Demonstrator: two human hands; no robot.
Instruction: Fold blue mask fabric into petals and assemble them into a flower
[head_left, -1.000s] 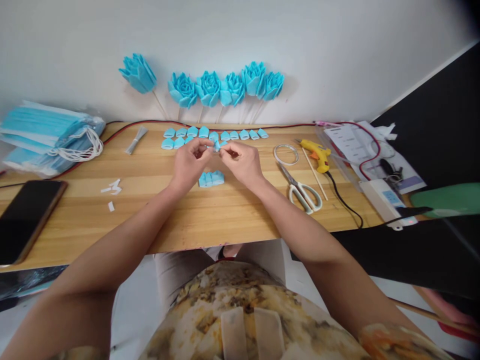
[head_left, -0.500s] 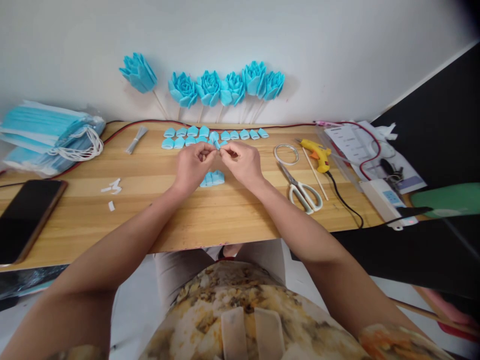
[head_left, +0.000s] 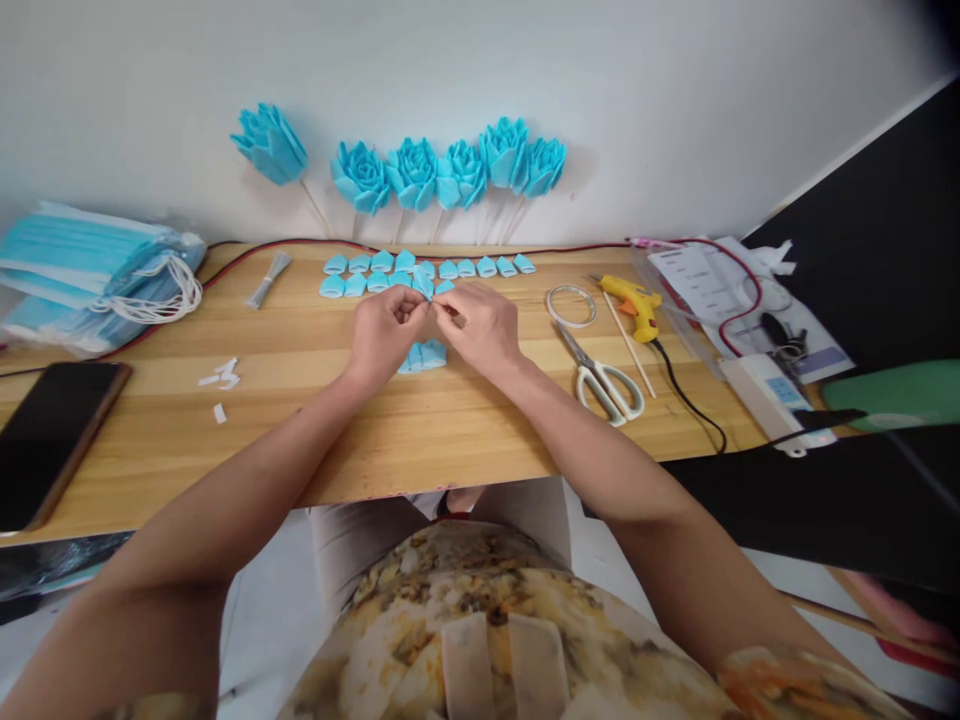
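Over the middle of the wooden table, my left hand [head_left: 385,328] and my right hand [head_left: 480,322] meet fingertip to fingertip. Both are closed in a pinch on a small folded piece of blue fabric [head_left: 424,282], whose lower end is hidden by my fingers. Two rows of folded blue petals [head_left: 377,282] lie just beyond my hands. A few more blue pieces [head_left: 422,357] lie beneath and between my wrists. Blue fabric flowers [head_left: 412,173] on thin sticks lean on the wall behind.
Scissors [head_left: 609,390], a tape roll [head_left: 571,306], a wooden stick [head_left: 628,345] and a yellow glue gun [head_left: 634,305] lie to the right, near a power strip [head_left: 772,395]. At left are blue face masks [head_left: 90,270], a phone [head_left: 56,440], white scraps [head_left: 223,375] and a wire bundle [head_left: 268,280].
The blue piece between my fingertips now stands more upright, and my fingers have shifted slightly lower along it. The whole view has moved a little.
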